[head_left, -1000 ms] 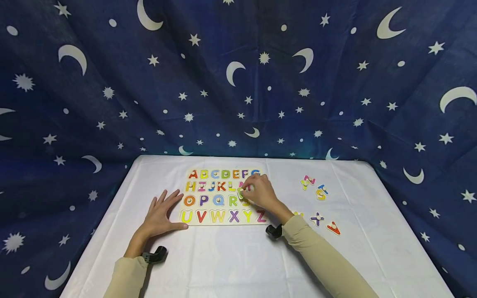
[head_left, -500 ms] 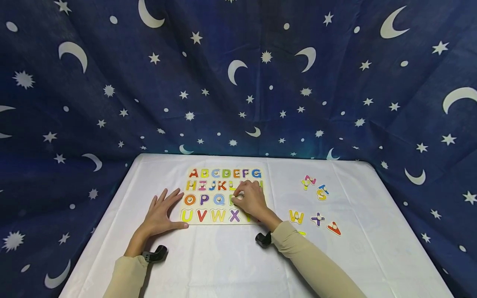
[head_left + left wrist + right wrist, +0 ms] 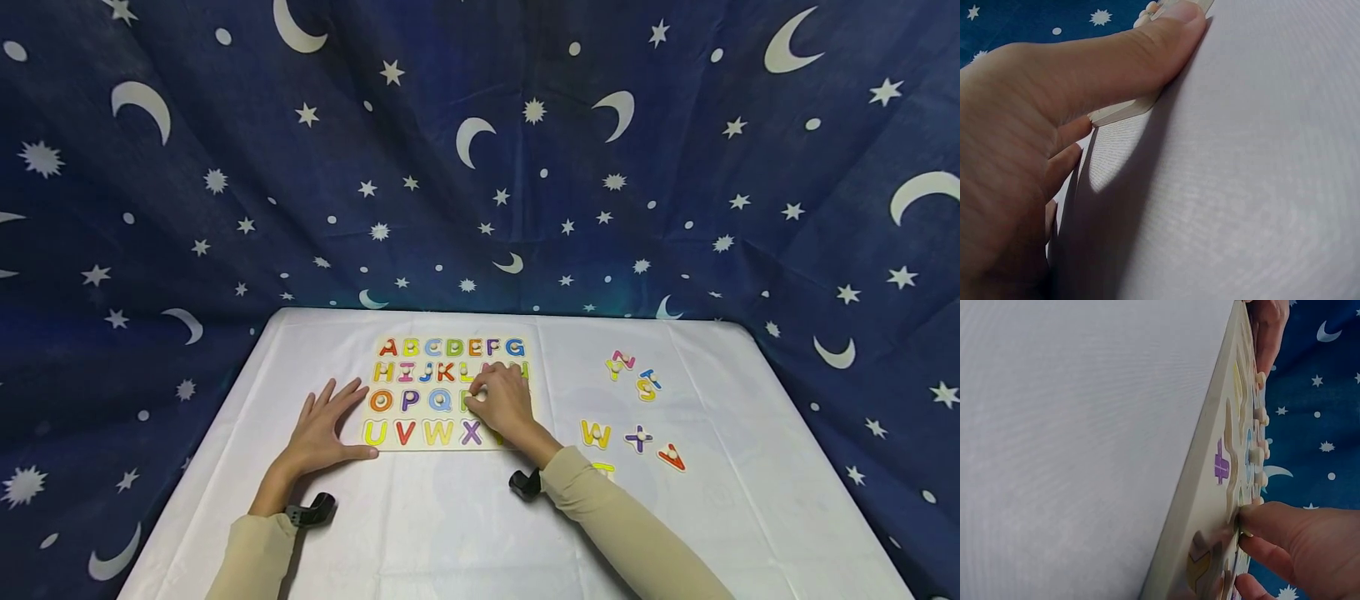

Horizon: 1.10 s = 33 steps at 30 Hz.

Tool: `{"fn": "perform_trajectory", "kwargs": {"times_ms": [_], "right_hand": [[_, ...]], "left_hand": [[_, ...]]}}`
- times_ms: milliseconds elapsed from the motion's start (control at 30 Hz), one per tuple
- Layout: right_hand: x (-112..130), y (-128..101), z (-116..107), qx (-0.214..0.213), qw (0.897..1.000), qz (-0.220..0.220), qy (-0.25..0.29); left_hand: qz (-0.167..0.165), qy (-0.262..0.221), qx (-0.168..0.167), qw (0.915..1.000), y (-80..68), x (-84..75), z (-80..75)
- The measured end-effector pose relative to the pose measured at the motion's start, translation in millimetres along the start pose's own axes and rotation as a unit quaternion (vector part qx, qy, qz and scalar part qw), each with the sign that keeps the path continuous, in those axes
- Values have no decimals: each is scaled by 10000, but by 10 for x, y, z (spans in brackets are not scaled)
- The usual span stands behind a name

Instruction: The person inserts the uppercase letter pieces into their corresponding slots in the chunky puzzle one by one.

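A wooden alphabet puzzle board (image 3: 420, 449) lies on the white-covered table. My right hand (image 3: 506, 404) is over the right part of its third row, pinching a green letter puzzle piece (image 3: 465, 395) at the R place. Fingers and thumb hide most of that piece; in the right wrist view the fingertips (image 3: 1249, 519) are right at the board's surface. My left hand (image 3: 318, 433) is spread at the board's left side, thumb (image 3: 1179, 19) at the near corner and the other fingers along the edge. Knobbed letters fill the places from A through Q that show.
Right of the board lie loose letters: a pink N (image 3: 625, 362), a yellow Y (image 3: 615, 372), a blue T (image 3: 652, 380), a yellow S (image 3: 646, 391), a W (image 3: 596, 434), a purple X (image 3: 639, 439) and a red V (image 3: 672, 457). My sleeve partly covers another yellow piece (image 3: 603, 468).
My right hand has moved left with the green piece, from beside the M to the R place, and has stayed there since half a second ago. My left hand has kept still.
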State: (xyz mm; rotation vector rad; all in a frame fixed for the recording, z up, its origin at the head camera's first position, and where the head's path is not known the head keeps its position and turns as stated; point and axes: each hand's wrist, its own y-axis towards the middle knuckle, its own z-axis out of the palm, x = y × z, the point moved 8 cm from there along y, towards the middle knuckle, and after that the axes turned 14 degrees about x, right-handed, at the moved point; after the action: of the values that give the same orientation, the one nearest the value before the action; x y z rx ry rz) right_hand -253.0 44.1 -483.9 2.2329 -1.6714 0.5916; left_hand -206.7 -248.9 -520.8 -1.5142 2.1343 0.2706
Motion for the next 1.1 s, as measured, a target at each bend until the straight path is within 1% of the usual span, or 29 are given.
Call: {"fn": "perform_trajectory", "kwargs": {"times_ms": [200, 300, 433, 500, 567, 633, 733, 833, 933, 1033, 1100], "right_hand": [[-4, 0, -1, -19, 10000, -26, -35], [-16, -3, -16, 69, 9999, -136, 7], [-69, -1, -42, 404, 9971, -585, 264], [-137, -6, -80, 563, 9940, -840, 412], [-236, -15, -147, 635, 9912, -1047, 495], [-355, -35, -251, 611, 9895, -1180, 565], [-572, -78, -440, 490, 9889, -1228, 673], [-868, -156, -660, 277, 9900, -1078, 869], [-1216, -255, -880, -29, 9909, -868, 1025], [-1563, -355, -1086, -414, 9930, -640, 900], [-1786, -426, -1199, -637, 9947, -400, 704]], "left_hand": [[-3, -3, 7, 10000, 6, -20, -17], [14, -27, -6, 10000, 10, -34, -21], [25, -60, -46, 10000, -7, -38, -14], [29, -75, -61, 9999, -19, -35, -9], [60, -74, -97, 9999, -25, -38, -11], [93, -81, -129, 9998, -27, -37, -15], [118, -91, -181, 9997, -24, -29, -15], [122, -96, -139, 9998, -15, -22, 9], [107, -99, -110, 9998, -9, -17, 26], [72, -84, -89, 9999, -9, -8, 27], [29, -70, -64, 10000, -9, 2, 29]]}}
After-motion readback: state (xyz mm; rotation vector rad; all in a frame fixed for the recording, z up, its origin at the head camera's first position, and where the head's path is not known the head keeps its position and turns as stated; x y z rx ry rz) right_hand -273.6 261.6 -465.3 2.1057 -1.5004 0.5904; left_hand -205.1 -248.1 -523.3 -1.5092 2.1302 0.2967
